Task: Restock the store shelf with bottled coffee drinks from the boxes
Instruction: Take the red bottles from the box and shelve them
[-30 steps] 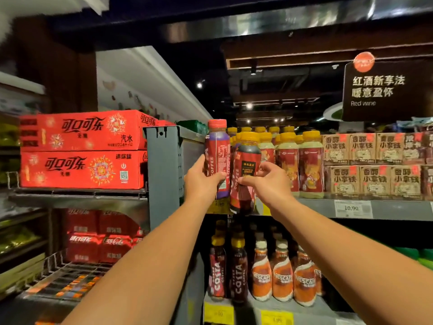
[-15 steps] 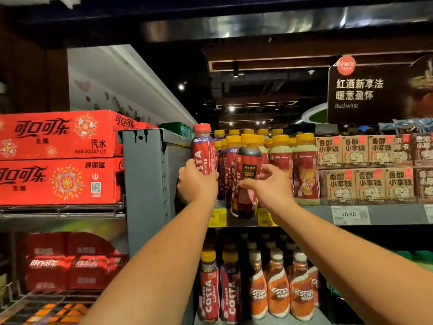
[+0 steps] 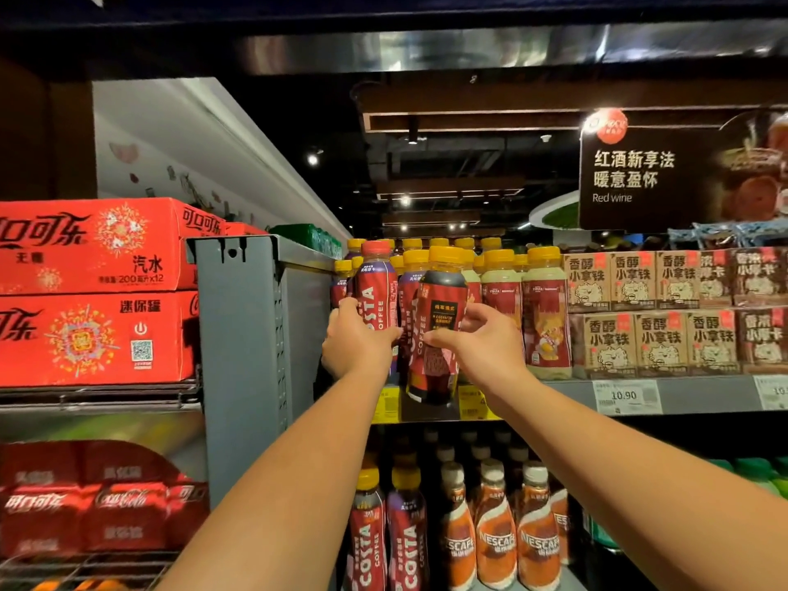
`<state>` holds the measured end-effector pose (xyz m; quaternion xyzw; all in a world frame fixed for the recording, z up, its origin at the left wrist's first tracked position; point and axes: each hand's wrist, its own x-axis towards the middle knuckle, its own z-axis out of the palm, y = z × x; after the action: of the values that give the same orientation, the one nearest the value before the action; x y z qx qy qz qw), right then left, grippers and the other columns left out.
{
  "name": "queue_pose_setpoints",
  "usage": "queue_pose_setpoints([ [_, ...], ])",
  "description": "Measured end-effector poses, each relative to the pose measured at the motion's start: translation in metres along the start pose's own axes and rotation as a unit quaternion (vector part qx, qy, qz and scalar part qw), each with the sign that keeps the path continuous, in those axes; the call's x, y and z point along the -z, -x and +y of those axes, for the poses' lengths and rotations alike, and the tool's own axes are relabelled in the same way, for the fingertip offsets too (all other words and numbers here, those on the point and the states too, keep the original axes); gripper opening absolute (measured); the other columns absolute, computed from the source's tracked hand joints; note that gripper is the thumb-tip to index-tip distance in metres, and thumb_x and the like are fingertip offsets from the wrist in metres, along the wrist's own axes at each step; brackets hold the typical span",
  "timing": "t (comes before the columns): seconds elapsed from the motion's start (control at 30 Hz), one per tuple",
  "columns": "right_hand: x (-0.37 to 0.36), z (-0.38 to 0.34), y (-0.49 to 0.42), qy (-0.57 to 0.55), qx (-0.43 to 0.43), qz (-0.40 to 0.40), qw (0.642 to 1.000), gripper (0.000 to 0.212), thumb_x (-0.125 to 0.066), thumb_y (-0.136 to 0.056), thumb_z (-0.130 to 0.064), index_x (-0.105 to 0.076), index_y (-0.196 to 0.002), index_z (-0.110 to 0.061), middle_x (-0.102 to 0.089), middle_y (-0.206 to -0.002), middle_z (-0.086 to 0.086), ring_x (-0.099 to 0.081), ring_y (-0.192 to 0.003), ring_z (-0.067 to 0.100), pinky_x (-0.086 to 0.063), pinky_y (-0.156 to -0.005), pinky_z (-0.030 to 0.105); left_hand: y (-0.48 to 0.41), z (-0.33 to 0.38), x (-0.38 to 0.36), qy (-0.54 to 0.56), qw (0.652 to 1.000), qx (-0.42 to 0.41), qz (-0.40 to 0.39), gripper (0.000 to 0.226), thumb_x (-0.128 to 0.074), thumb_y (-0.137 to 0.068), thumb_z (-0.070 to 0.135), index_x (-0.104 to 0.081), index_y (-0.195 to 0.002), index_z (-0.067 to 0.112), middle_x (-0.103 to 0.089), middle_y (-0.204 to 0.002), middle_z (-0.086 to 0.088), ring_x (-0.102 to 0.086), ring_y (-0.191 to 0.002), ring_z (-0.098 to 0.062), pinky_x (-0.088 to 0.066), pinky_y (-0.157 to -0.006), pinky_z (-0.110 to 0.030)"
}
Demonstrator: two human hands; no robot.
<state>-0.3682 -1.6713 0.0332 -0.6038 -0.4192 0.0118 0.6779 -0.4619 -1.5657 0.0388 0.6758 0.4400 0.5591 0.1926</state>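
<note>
My left hand (image 3: 354, 345) grips a red-capped Costa coffee bottle (image 3: 377, 287) with a purple and red label, upright at the left end of the top shelf (image 3: 567, 392). My right hand (image 3: 484, 341) holds a yellow-capped dark Costa bottle (image 3: 439, 317) at the shelf's front edge, its base over the yellow price tags. Behind them stand several yellow-capped Costa bottles (image 3: 546, 309) in rows.
A grey shelf end panel (image 3: 243, 356) stands just left of my left hand. Red cola cartons (image 3: 94, 292) are stacked further left. Brown latte cartons (image 3: 661, 313) fill the shelf's right part. Below stand Costa bottles (image 3: 386, 543) and Nescafe bottles (image 3: 496, 539).
Both hands pushed their bottles further onto the shelf. The red-capped bottle now stands deeper at the left end, and the dark bottle sits lower on the front edge. The view moved closer.
</note>
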Motion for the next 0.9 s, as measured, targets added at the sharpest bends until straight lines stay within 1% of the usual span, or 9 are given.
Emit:
queue_pose_setpoints([
  [0.1,-0.001,0.000,0.000,-0.008,-0.010,0.006,1.000,0.071,-0.083,-0.068,-0.024,-0.052,-0.130,-0.011,-0.059,-0.109,0.001,-0.057,-0.095,0.015,-0.045,-0.068,0.023,0.005,-0.008,-0.003,-0.014,1.000,-0.011,-0.017,0.054,-0.079,-0.072,0.039,-0.048,-0.112,0.020,-0.057,-0.114,-0.002,-0.058,-0.100,-0.027,-0.038,-0.067,-0.033],
  [0.23,-0.002,0.000,0.003,0.009,-0.002,0.003,1.000,0.074,-0.085,-0.066,-0.027,-0.051,-0.131,-0.012,-0.058,-0.108,0.000,-0.056,-0.094,0.015,-0.044,-0.062,0.021,-0.001,-0.013,0.002,0.002,0.998,-0.016,-0.054,0.052,-0.077,-0.073,0.042,-0.047,-0.112,0.022,-0.057,-0.113,-0.002,-0.057,-0.099,-0.025,-0.039,-0.068,-0.032],
  [0.3,-0.004,-0.001,0.005,0.013,-0.006,0.001,1.000,0.076,-0.085,-0.065,-0.028,-0.051,-0.131,-0.011,-0.059,-0.109,0.001,-0.058,-0.098,0.019,-0.053,-0.076,0.033,-0.002,-0.016,0.004,0.034,0.996,-0.015,-0.080,0.049,-0.074,-0.076,0.040,-0.048,-0.114,0.023,-0.059,-0.115,-0.002,-0.058,-0.099,-0.023,-0.040,-0.071,-0.031],
  [0.37,-0.008,0.000,0.007,0.018,-0.011,0.001,1.000,0.074,-0.085,-0.065,-0.028,-0.053,-0.129,-0.010,-0.060,-0.107,0.001,-0.060,-0.101,0.021,-0.052,-0.088,0.041,0.002,-0.020,0.005,0.059,0.993,-0.011,-0.098,0.046,-0.071,-0.080,0.035,-0.046,-0.117,0.024,-0.059,-0.116,-0.002,-0.057,-0.099,-0.021,-0.041,-0.072,-0.030],
  [0.43,-0.011,0.001,0.009,0.021,-0.020,0.000,1.000,0.066,-0.085,-0.065,-0.028,-0.057,-0.122,-0.013,-0.059,-0.097,-0.004,-0.061,-0.093,0.018,-0.053,-0.083,0.039,0.004,-0.024,0.004,0.075,0.991,-0.013,-0.107,0.042,-0.066,-0.084,0.033,-0.045,-0.120,0.025,-0.062,-0.114,-0.002,-0.058,-0.097,-0.020,-0.042,-0.071,-0.028],
  [0.53,-0.016,0.004,0.011,0.030,-0.012,-0.018,0.999,0.038,-0.085,-0.063,-0.028,-0.061,-0.092,-0.024,-0.063,-0.083,-0.011,-0.063,-0.081,0.011,-0.052,-0.066,0.027,0.005,-0.025,0.008,0.098,0.988,-0.018,-0.118,0.040,-0.060,-0.089,0.029,-0.047,-0.126,0.025,-0.064,-0.111,-0.001,-0.060,-0.090,-0.016,-0.044,-0.064,-0.023],
  [0.63,-0.024,-0.003,0.013,0.052,-0.010,-0.024,0.998,0.063,-0.085,-0.061,-0.034,-0.062,-0.116,-0.015,-0.065,-0.100,-0.001,-0.062,-0.093,0.018,-0.053,-0.083,0.038,0.010,-0.023,0.014,0.128,0.984,-0.004,-0.123,0.044,-0.052,-0.095,0.022,-0.044,-0.139,0.022,-0.056,-0.130,-0.004,-0.056,-0.112,-0.022,-0.048,-0.088,-0.030],
  [0.73,-0.032,-0.011,0.013,0.047,-0.004,-0.033,0.998,0.069,-0.085,-0.063,-0.033,-0.059,-0.124,-0.013,-0.065,-0.107,0.002,-0.062,-0.096,0.018,-0.053,-0.088,0.041,0.014,-0.012,0.028,0.167,0.982,-0.017,-0.089,0.036,-0.048,-0.097,0.017,-0.053,-0.133,0.020,-0.054,-0.132,-0.005,-0.048,-0.124,-0.024,-0.042,-0.102,-0.036],
  [0.9,-0.046,-0.022,0.013,0.046,0.008,-0.054,0.997,0.068,-0.085,-0.063,-0.035,-0.059,-0.123,-0.012,-0.066,-0.107,0.003,-0.062,-0.099,0.020,-0.052,-0.089,0.042,0.000,0.020,0.061,0.212,0.973,-0.075,-0.060,0.035,-0.051,-0.096,0.022,-0.055,-0.130,0.017,-0.060,-0.120,-0.001,-0.053,-0.110,-0.015,-0.045,-0.083,-0.022],
])
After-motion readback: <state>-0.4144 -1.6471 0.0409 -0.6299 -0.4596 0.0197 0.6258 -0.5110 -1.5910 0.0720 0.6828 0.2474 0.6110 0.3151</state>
